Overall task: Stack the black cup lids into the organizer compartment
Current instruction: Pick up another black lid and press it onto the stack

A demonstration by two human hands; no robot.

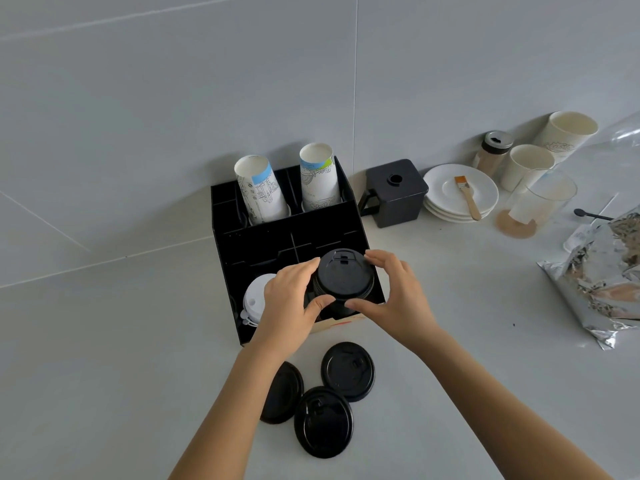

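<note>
A black organizer (263,244) stands against the wall. A stack of black lids (343,280) rises from its front right compartment. My left hand (289,303) cups the stack's left side and my right hand (393,294) cups its right side, thumbs at the front and fingers touching the top lid's rim. White lids (254,297) fill the front left compartment, partly hidden by my left hand. Three loose black lids lie on the counter in front: one on the right (348,370), one nearest me (323,421), one on the left (282,393), half hidden under my left forearm.
Two stacks of printed paper cups (259,190) (318,178) stand in the organizer's back slots. To the right sit a black lidded box (394,192), white plates (446,192) with a brush (467,195), a spice jar (493,150), white cups (528,166), a clear cup (543,202) and a foil bag (602,271).
</note>
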